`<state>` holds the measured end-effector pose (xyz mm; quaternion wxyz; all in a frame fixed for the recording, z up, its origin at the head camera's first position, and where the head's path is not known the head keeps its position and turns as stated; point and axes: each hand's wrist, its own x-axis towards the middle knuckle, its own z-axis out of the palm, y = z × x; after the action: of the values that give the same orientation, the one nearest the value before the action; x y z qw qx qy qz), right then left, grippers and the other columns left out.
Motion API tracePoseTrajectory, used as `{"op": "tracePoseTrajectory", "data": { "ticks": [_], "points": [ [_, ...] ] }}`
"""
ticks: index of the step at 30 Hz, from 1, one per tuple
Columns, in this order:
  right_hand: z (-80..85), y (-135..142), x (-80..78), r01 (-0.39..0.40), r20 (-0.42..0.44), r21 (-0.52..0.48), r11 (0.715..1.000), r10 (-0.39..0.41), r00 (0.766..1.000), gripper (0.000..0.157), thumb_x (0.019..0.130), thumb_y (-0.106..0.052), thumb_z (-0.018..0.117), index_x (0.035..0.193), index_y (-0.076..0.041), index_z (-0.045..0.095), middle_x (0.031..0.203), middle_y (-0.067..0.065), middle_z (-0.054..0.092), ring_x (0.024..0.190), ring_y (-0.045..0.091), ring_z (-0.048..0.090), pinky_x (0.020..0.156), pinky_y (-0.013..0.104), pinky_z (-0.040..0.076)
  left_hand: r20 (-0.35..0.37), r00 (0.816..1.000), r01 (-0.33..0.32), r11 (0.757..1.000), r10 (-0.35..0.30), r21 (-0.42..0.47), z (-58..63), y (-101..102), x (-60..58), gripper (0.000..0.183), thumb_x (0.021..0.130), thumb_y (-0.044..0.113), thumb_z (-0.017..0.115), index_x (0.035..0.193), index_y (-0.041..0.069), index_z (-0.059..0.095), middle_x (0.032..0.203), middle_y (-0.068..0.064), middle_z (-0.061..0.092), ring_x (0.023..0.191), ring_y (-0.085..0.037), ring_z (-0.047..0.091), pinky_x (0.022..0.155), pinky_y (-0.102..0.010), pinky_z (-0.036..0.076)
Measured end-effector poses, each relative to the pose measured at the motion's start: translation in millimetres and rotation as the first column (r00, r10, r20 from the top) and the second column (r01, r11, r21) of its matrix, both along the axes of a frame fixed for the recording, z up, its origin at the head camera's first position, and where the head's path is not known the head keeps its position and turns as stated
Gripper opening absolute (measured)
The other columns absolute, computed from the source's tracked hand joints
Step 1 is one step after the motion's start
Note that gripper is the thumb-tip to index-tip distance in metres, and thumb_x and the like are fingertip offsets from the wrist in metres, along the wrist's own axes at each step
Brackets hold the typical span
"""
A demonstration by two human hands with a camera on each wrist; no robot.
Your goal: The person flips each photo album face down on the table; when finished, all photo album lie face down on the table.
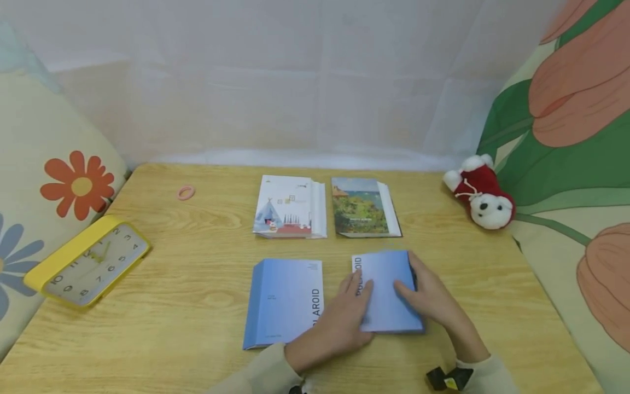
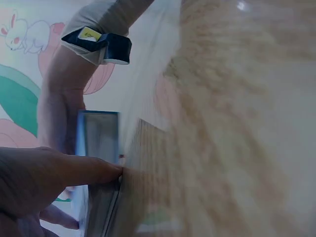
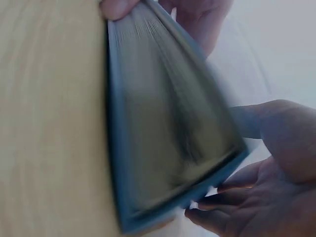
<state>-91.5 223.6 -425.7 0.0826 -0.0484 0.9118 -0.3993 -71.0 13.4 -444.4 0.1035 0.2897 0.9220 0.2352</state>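
Observation:
A blue photo album (image 1: 389,293) with POLAROID lettering lies on the table at centre right, between both hands. My left hand (image 1: 346,314) holds its left side, fingers over the cover and thumb at the near edge. On the other side my right hand (image 1: 428,290) grips the spine, thumb on the cover and fingers along the outer edge. In the right wrist view the album (image 3: 163,123) shows its page edges, and the right fingers (image 3: 229,197) lie by the spine. A second blue album (image 1: 285,301) lies just left of the left hand.
Behind lie a white album with a tent picture (image 1: 283,208) and a landscape album (image 1: 359,208). A pink ring (image 1: 186,192) lies at back left, a yellow clock (image 1: 93,262) at the left edge. A white plush toy in red (image 1: 482,191) lies at the right.

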Motion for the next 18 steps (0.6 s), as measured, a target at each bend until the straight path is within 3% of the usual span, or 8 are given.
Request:
{"op": "tracePoseTrajectory", "data": {
  "ticks": [4,11,15,18],
  "points": [
    [-6.6,0.1,1.5,0.021,0.059,-0.023,1.0,-0.019,0.998,0.079,0.098,-0.014,0.058,0.153,0.013,0.008,0.158,0.033,0.012,0.144,0.045,0.017,0.116,0.052,0.02,-0.013,0.999,0.04,0.998,-0.041,-0.042,4.0,0.2,-1.0,0.091,0.077,0.029,0.084,0.149,-0.003,0.039,0.158,-0.029,0.018,0.147,-0.042,0.018,0.116,-0.049,0.026],
    [-6.8,-3.5,0.7,0.043,0.034,0.022,0.999,-0.043,0.998,0.082,0.098,-0.02,0.06,0.153,0.013,0.009,0.158,0.033,0.013,0.144,0.046,0.018,0.116,0.054,0.02,-0.048,0.995,0.086,0.993,-0.09,-0.078,4.2,-4.9,-4.9,0.092,0.077,0.035,0.083,0.15,0.0,0.039,0.159,-0.027,0.02,0.146,-0.04,0.021,0.116,-0.048,0.027],
    [-0.5,-14.2,-3.8,0.075,-0.034,0.116,0.99,-0.071,0.997,0.084,0.097,-0.028,0.062,0.154,0.01,0.013,0.157,0.036,0.014,0.144,0.05,0.016,0.116,0.06,0.018,0.073,0.988,0.136,0.99,-0.138,0.029,9.8,-17.8,-14.6,0.096,0.075,0.032,0.084,0.153,0.004,0.036,0.161,-0.022,0.019,0.147,-0.036,0.021,0.116,-0.047,0.029],
    [6.7,-30.5,-9.2,0.078,-0.136,0.169,0.983,-0.055,0.989,0.082,0.095,-0.032,0.065,0.154,0.006,0.022,0.155,0.038,0.017,0.143,0.052,0.016,0.114,0.065,0.018,0.149,0.98,0.108,0.984,-0.129,0.142,18.9,-36.9,-22.2,0.097,0.075,0.031,0.085,0.154,0.008,0.035,0.161,-0.02,0.02,0.146,-0.036,0.022,0.114,-0.052,0.03]
  ]
}}
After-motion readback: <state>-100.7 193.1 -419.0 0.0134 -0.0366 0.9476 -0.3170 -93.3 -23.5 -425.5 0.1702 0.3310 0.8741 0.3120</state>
